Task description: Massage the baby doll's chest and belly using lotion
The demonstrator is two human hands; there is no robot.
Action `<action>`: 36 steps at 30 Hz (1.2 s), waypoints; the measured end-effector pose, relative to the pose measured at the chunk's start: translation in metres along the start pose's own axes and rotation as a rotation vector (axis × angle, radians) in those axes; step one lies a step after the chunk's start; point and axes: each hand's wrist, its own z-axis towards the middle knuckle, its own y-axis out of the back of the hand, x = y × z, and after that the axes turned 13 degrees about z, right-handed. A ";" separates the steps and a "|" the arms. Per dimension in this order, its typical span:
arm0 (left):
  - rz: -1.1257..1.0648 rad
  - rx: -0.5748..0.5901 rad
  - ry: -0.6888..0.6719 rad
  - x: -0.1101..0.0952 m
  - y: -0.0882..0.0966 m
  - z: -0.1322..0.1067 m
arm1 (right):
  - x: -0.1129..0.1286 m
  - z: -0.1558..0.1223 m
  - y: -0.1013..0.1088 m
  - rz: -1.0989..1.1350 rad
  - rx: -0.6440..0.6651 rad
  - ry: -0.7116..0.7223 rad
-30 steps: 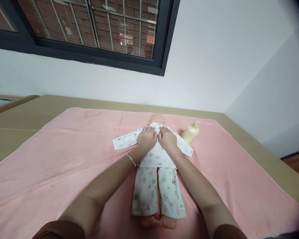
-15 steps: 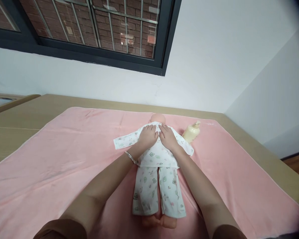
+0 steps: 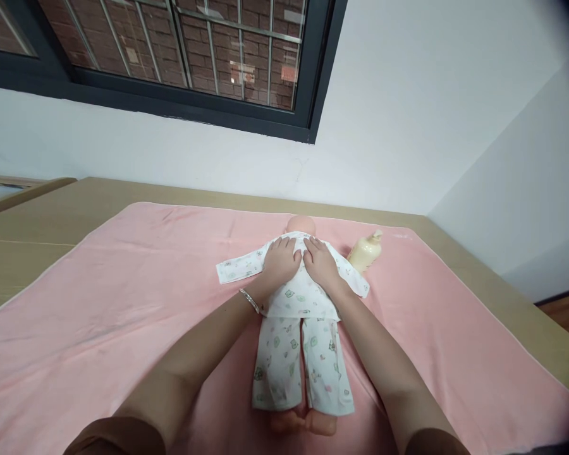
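Observation:
A baby doll [image 3: 303, 302] in a white printed top and trousers lies on a pink blanket [image 3: 171, 278], its head away from me and its feet toward me. My left hand [image 3: 282, 260] rests flat on the left side of the doll's upper body, fingers stretched out. On the right side, my right hand [image 3: 320, 262] lies flat in the same way, its thumb close to the left one. Neither hand grips anything. To the right of the doll's shoulder, a bottle [image 3: 365, 251] with pale yellow contents lies tilted, close to the sleeve.
The blanket covers much of a wooden surface [image 3: 118, 189] whose bare border shows at the back and sides. Behind it rises a white wall [image 3: 384, 126] with a dark-framed window [image 3: 194, 107]. Another wall [image 3: 531, 189] stands at the right.

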 end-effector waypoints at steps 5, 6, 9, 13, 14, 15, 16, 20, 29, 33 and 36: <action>0.006 -0.016 -0.052 0.004 -0.002 0.002 | -0.003 0.001 0.000 0.029 0.000 0.042; 0.022 -0.015 -0.055 0.003 0.000 0.001 | 0.000 -0.001 0.001 0.015 -0.025 0.024; 0.088 -0.004 -0.057 -0.002 0.006 -0.002 | 0.013 -0.007 0.005 -0.052 -0.085 -0.061; 0.145 -0.004 -0.023 -0.007 0.012 -0.004 | 0.023 -0.012 0.008 -0.106 -0.104 -0.134; 0.147 0.000 -0.014 -0.007 0.012 -0.003 | 0.024 -0.012 0.008 -0.107 -0.109 -0.135; 0.145 0.007 -0.011 -0.007 0.012 -0.003 | 0.023 -0.012 0.008 -0.104 -0.112 -0.132; 0.142 0.015 -0.012 -0.006 0.012 -0.002 | 0.022 -0.011 0.007 -0.098 -0.111 -0.127; 0.130 0.040 -0.057 -0.002 0.009 0.001 | 0.012 -0.006 0.004 -0.067 -0.074 -0.097; 0.096 0.019 -0.071 0.003 0.004 0.001 | -0.002 0.002 0.002 -0.073 -0.043 0.119; 0.110 0.001 -0.077 0.000 0.009 0.000 | 0.003 -0.001 0.005 -0.111 -0.054 0.106; 0.128 0.023 -0.059 -0.004 0.015 -0.002 | 0.009 -0.004 0.007 -0.132 -0.058 0.084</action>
